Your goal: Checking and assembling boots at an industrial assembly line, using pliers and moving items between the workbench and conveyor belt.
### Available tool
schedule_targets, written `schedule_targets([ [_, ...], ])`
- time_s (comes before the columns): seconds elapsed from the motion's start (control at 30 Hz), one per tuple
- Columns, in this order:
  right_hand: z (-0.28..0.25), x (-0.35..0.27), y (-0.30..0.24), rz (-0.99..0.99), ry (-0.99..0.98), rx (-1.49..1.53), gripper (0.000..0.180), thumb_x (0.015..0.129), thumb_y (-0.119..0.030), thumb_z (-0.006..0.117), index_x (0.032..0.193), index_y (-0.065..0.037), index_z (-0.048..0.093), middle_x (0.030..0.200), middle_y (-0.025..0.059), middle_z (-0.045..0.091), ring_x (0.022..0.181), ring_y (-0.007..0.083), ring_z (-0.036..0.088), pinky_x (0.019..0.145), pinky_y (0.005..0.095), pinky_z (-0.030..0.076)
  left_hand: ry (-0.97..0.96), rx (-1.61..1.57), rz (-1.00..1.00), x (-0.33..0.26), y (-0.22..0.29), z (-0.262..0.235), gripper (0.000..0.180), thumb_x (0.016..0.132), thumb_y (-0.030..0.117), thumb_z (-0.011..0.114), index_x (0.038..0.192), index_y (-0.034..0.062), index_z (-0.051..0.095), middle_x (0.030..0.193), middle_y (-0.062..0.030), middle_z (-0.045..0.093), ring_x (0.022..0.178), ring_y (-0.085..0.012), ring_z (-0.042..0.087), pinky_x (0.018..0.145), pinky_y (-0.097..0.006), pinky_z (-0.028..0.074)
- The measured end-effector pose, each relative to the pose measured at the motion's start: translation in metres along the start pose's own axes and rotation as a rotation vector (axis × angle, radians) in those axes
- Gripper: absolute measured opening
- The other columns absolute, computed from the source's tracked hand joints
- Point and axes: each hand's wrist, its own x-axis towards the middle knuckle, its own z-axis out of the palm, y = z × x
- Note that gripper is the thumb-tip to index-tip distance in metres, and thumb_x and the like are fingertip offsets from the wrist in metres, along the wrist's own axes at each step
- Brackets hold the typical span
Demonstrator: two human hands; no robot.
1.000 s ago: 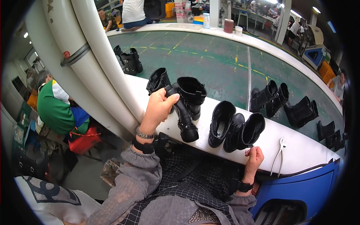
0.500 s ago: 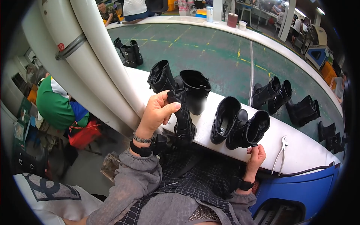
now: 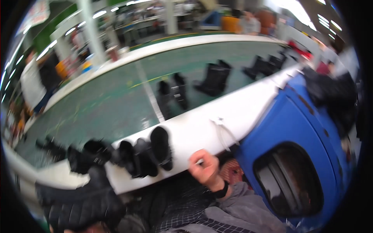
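A black quilted boot (image 3: 79, 204) lies sideways in the air at the lower left. Beneath it, skin of my left hand (image 3: 91, 229) shows at the picture's edge; the hand grips the boot and its fingers are mostly hidden. My right hand (image 3: 204, 169) is raised by the white ledge (image 3: 194, 134), its fingers curled into a loose fist. A small pale spot shows inside the curl, too blurred to name. Near that hand lies a pair of pliers (image 3: 225, 134) with pale handles. Left of it, black boots (image 3: 145, 155) stand on the ledge.
A blue machine (image 3: 295, 116) with a dark window stands at my right. Beyond the ledge runs a green conveyor belt (image 3: 112, 105) carrying more black boots (image 3: 213, 77). Other people are at the far side, one in a white top (image 3: 35, 77). Motion smears the picture.
My view has swung to the right. The boot in my left hand has gone from upright to lying sideways, low at the left. My right hand has left the standing boot's rim.
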Motion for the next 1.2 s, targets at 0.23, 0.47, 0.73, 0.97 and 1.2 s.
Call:
schedule_targets([
  [0.23,-0.009,0.014,-0.145,-0.545,-0.234,0.079,0.072,0.080,-0.030,0.075,0.133,0.007,0.042,0.136,0.0297,0.043,0.125,0.0416,0.048,0.103,0.0454,0.039,-0.593,-0.855,-0.378,0.004,0.166,0.078,0.028,0.089,0.022,0.068,0.078,-0.0019,0.059,0.067,-0.0120,0.059,0.051,-0.0158,0.051,0.047,-0.025,0.038],
  [0.47,0.009,0.022,-0.163,-0.491,-0.240,-0.273,0.077,0.075,-0.018,0.074,0.139,0.006,0.036,0.138,0.0279,0.041,0.131,0.0425,0.040,0.109,0.0445,0.034,-0.735,-0.859,0.174,0.027,0.174,0.067,0.025,0.084,0.026,0.071,0.091,0.0036,0.061,0.080,-0.0091,0.059,0.054,-0.0165,0.054,0.049,-0.029,0.044],
  [0.73,0.243,-0.012,-0.109,-0.297,-0.751,0.597,0.055,0.085,-0.015,0.060,0.134,0.003,0.043,0.130,0.0228,0.051,0.117,0.0323,0.053,0.100,0.0383,0.044,-0.733,-1.330,0.040,-0.021,0.238,0.106,0.022,0.070,0.014,0.063,0.070,0.0049,0.043,0.056,-0.0075,0.041,0.049,-0.0287,0.048,0.045,-0.038,0.036],
  [0.97,0.196,0.039,-0.075,-0.304,-0.064,0.471,0.053,0.084,-0.009,0.057,0.133,0.005,0.043,0.127,0.0190,0.052,0.112,0.0263,0.055,0.097,0.0358,0.046,-1.006,-1.179,0.517,-0.001,0.245,0.104,0.039,0.073,0.015,0.063,0.102,-0.0090,0.053,0.081,-0.0132,0.055,0.069,-0.0249,0.059,0.059,-0.035,0.050],
  [1.2,-0.067,0.060,-0.107,-0.660,1.118,-0.167,0.052,0.082,-0.004,0.053,0.133,0.006,0.043,0.125,0.0153,0.054,0.107,0.0204,0.057,0.095,0.0333,0.047,-1.375,-1.747,0.288,0.003,0.266,0.119,0.075,0.073,0.010,0.076,0.139,0.0007,0.041,0.116,-0.0170,0.061,0.101,-0.0305,0.064,0.084,-0.036,0.053],
])
